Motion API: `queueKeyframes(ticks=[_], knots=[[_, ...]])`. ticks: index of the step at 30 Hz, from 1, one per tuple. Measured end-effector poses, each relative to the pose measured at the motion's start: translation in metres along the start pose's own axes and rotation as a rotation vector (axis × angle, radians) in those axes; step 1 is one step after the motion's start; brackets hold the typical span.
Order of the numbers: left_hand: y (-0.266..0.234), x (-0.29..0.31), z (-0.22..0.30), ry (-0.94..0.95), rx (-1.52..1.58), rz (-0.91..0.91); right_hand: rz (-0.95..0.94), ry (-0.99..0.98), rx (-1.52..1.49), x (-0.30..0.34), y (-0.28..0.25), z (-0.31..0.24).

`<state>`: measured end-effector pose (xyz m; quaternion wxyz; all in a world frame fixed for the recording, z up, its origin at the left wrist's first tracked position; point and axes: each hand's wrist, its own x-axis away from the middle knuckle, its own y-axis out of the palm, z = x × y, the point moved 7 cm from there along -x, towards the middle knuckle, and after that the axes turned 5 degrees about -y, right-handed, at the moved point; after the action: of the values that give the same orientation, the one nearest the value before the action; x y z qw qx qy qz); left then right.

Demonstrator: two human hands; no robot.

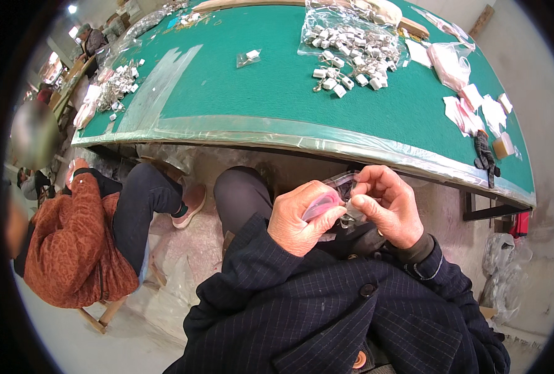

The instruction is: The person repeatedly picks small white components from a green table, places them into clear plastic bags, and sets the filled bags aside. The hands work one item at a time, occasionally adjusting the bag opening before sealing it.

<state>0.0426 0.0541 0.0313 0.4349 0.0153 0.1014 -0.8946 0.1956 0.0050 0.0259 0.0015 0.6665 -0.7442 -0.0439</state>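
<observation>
Short of the green-topped counter (227, 93), the left hand (297, 219) has its grip closed on a translucent pink plastic piece (321, 204), slanting lengthwise up toward the right hand (391, 210), which pinches thin clear film (340, 181).

Pink item (322, 203) partly hidden; large clear bag (307, 38) cropped above.

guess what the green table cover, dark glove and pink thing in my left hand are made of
Green table cover: probably felt-like cloth, matte, no glare. Dark glove: likely knitted fabric, dull and crumpled. Pink thing: seemingly plastic, smooth, translucent and shiny; stiffness unclear.
</observation>
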Motion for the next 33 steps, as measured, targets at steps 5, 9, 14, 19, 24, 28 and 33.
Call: queueKeyframes(ticks=[5,9,14,19,24,28,33], knots=[[0.004,-0.002,0.002,0.021,-0.001,-0.026,0.035,-0.083,0.039,0.003,-0.003,-0.002],[0.009,-0.002,0.001,-0.027,0.037,-0.100,0.064,-0.116,0.061,0.004,-0.006,-0.003],[0.011,-0.002,0.002,-0.018,-0.029,-0.157,0.009,-0.068,-0.004,0.003,-0.001,0.002],[0.017,-0.001,-0.001,-0.026,-0.012,-0.246,-0.013,-0.120,0.105,0.003,-0.001,-0.002],[0.012,-0.003,-0.002,0.043,-0.030,-0.203,0.012,0.038,-0.111,0.004,-0.001,0.011],[0.010,-0.004,-0.004,0.066,-0.003,-0.153,0.004,-0.100,0.047,0.007,0.000,0.004],[0.005,-0.005,-0.002,0.041,-0.106,-0.034,0.076,-0.072,0.032,0.008,-0.005,0.006]])
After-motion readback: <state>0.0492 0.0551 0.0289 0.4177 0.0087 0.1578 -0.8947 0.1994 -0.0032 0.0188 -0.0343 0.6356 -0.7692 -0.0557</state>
